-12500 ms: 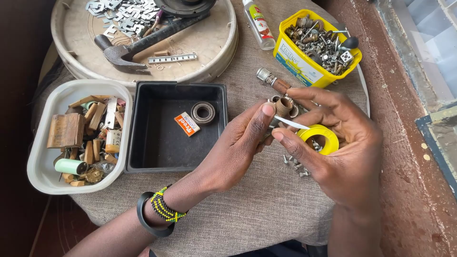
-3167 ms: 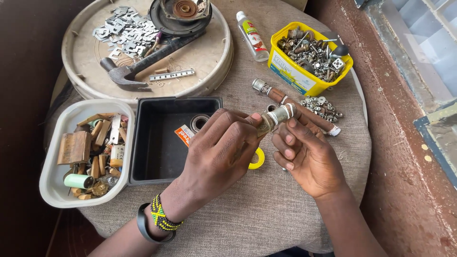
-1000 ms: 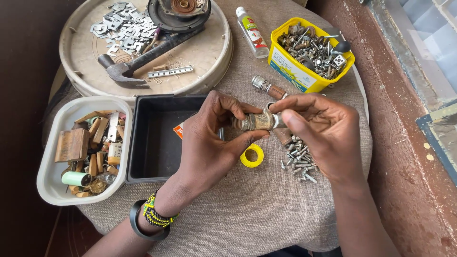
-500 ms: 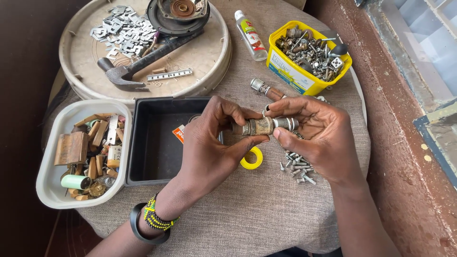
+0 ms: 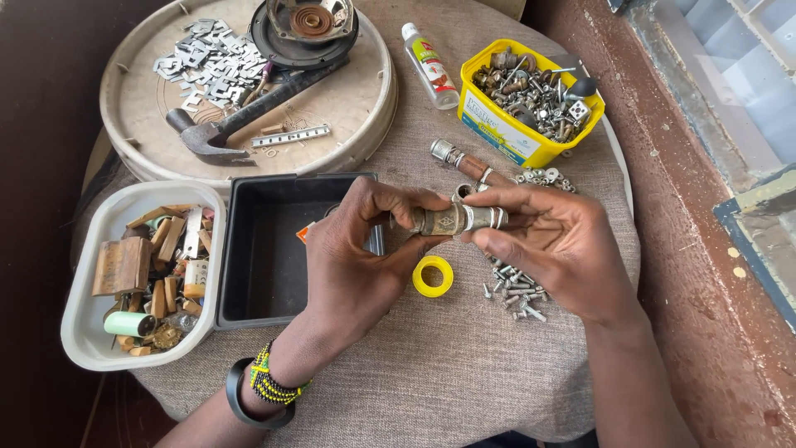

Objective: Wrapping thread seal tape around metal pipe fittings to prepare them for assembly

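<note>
Here, a short brass pipe fitting [image 5: 452,220] with a threaded silver end is held level between both hands, just above the grey cloth of the table [image 5: 431,365] and directly over a yellow roll of thread-seal tape [image 5: 433,275] that lies flat on the cloth. The left hand [image 5: 361,257] pinches the brass end, thumb and forefinger closed round it; the right hand [image 5: 555,241] has its fingertips closed on the silver threaded end. By the look of it the two ends are being turned against each other, a joining or tightening step, and the next move would call for a firm counter-grip from the left while the right twists, keeping the piece straight so the thread does not cross. Just right of the tape roll lies a scatter of small screws [image 5: 514,290]; beyond it, a copper-coloured tube [image 5: 468,164] rests on the cloth, and farther off a yellow tub [image 5: 497,124] full of metal hardware and a small glue bottle [image 5: 431,66]. Left of the tape roll stands a black tray [image 5: 257,274], then a white tray [image 5: 83,332] of wooden bits, and behind these a round tray [image 5: 348,116] bearing a hammer [image 5: 240,120] and metal clips [image 5: 207,62].
</note>
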